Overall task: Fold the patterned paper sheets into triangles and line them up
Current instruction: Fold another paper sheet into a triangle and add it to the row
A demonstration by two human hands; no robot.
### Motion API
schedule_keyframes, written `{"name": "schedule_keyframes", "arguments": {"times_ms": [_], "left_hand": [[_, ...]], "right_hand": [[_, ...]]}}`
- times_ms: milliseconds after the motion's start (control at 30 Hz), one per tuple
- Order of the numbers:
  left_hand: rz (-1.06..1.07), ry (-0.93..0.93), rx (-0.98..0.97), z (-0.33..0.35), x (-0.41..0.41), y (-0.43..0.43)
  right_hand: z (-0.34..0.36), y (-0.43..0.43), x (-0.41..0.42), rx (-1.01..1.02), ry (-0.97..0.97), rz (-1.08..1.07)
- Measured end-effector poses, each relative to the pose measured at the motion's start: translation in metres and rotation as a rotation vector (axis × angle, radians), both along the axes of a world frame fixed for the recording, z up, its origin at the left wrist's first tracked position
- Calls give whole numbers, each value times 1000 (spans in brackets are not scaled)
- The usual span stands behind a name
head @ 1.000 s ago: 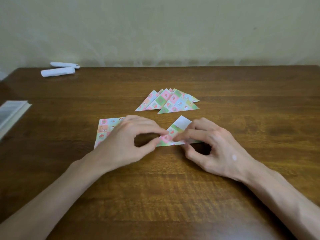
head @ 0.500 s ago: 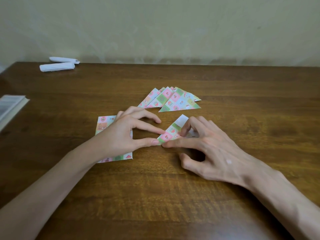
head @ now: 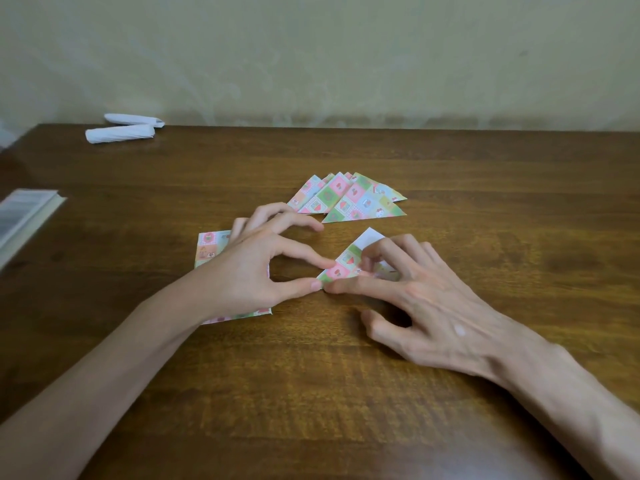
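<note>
Sheet lies half-folded. Our left hand pinches its corner steady so our right hand fingertips press the crease

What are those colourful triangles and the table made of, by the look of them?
Triangles: thin printed paper, matte; sharp creases, and the one being folded shows a plain white back. Table: wood or wood veneer, slight sheen; brown grain streaks, can't tell which.

Wooden bench bearing fanned triangles, a half-folded sheet, flat sheets, two white rolls, a packet at left.
</note>
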State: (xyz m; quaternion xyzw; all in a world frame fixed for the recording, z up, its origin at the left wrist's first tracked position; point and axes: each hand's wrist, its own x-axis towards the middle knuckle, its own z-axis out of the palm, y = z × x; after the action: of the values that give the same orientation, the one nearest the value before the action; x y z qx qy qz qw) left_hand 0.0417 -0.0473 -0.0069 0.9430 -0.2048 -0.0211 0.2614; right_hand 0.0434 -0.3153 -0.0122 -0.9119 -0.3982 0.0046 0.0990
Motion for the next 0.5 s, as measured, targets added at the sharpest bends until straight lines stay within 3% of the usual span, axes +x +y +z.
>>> {"name": "schedule_keyframes", "arguments": {"times_ms": [500], "left_hand": [[-4, 26, 10, -3, 3, 2]], "right_hand": [[-2, -2, 4, 91, -27, 24]]}}
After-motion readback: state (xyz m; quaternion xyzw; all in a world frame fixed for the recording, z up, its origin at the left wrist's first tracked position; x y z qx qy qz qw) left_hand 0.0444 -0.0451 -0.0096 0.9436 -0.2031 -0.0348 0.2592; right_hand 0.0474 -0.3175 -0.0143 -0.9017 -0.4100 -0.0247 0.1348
